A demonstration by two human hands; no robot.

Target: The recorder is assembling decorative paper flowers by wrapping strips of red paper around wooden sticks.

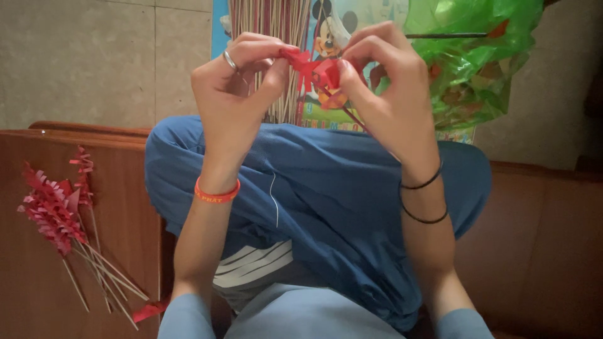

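1. Blue trousers [326,188] across a raised knee, filling the middle of the view.
2. Brown wooden bench [75,251] beneath, along the left and right sides.
3. Green plastic bag [477,56] at upper right, crumpled, behind the right hand.
4. Bundle of bare sticks [270,19] upright at top centre.
5. Finished red paper sprigs [56,210] on sticks, lying on the bench at left, frilled heads up-left, stems down-right.
6. Left hand [235,81], ringed, pinching the red paper strip [317,69] at its left end.
7. Right hand [383,81] clenched on the strip and its thin stick [355,116]; stick slanting down-right, paper tip up-left, above the knee.
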